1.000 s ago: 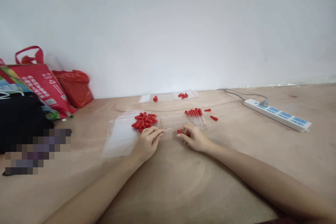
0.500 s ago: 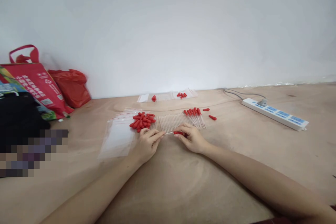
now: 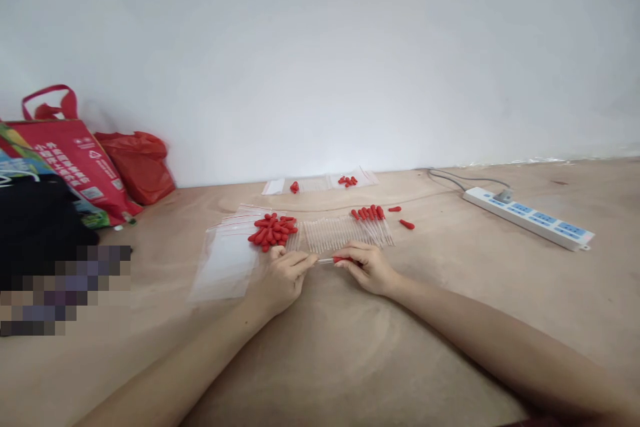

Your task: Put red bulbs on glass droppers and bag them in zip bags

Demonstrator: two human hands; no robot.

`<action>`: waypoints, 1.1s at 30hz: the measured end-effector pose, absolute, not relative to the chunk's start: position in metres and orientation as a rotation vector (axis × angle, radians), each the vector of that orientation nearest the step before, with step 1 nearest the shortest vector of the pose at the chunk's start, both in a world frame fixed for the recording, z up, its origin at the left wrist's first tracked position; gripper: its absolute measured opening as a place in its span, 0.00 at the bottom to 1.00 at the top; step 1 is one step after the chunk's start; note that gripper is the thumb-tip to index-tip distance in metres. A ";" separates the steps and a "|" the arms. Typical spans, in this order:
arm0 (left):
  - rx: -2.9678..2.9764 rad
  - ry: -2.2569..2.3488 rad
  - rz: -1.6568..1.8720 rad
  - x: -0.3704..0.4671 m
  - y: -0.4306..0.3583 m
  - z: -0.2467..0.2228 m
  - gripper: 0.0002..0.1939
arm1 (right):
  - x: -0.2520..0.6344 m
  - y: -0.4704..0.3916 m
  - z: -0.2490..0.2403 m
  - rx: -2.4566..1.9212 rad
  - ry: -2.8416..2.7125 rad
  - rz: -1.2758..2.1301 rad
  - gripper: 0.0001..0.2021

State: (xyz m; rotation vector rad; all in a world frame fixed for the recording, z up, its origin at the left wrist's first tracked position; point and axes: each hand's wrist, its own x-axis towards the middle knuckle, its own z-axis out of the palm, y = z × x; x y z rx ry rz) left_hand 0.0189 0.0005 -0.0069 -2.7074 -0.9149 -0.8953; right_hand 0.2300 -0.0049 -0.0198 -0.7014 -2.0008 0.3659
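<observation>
Resealable plastic bags [image 3: 225,260] lay leftmost on the bench [image 3: 320,360], thin and probably slippery. Beside them sat a pile of red dropper bulbs [image 3: 273,232], likely light and springy. The left hand [image 3: 290,273] pinched a clear pipette tube [image 3: 326,261] by its left end, just in front of a row of similar tubes [image 3: 327,235]; the tube was presumably light, stiff, smooth and, if glass, brittle, best gripped near its working end without bending. The right hand [image 3: 367,268] grasped a red bulb [image 3: 341,259] at the tube's right end; any overlap could not be told. Being probably soft rubber, the bulb was surest held near its neck. Farther right lay bulb-capped droppers [image 3: 373,212] and two loose bulbs [image 3: 407,224].
</observation>
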 end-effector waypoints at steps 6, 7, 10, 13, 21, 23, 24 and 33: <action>-2.728 -0.890 -0.866 0.019 -0.002 -0.005 0.14 | 0.231 -0.005 -0.022 -0.666 -2.040 0.338 0.08; -2.728 -0.887 -0.868 0.019 -0.002 -0.005 0.14 | 0.231 -0.004 -0.022 -0.659 -2.039 0.340 0.08; -2.727 -0.886 -0.873 0.019 -0.002 -0.006 0.14 | 0.232 -0.003 -0.022 -0.651 -2.018 0.362 0.08; -2.719 -0.894 -0.850 0.019 -0.002 -0.007 0.14 | 0.232 -0.003 -0.023 -0.662 -2.026 0.354 0.09; -2.713 -0.868 -0.786 0.019 -0.003 -0.007 0.15 | 0.237 -0.004 -0.021 -0.762 -2.247 0.169 0.10; -2.712 -0.858 -0.775 0.020 -0.004 -0.007 0.15 | 0.237 -0.004 -0.019 -0.758 -2.291 0.146 0.10; -2.706 -0.850 -0.780 0.020 -0.004 -0.007 0.15 | 0.236 -0.005 -0.018 -0.754 -2.302 0.138 0.10; -2.700 -0.806 -0.814 0.024 -0.005 -0.007 0.14 | 0.232 -0.005 -0.019 -0.748 -2.323 0.145 0.10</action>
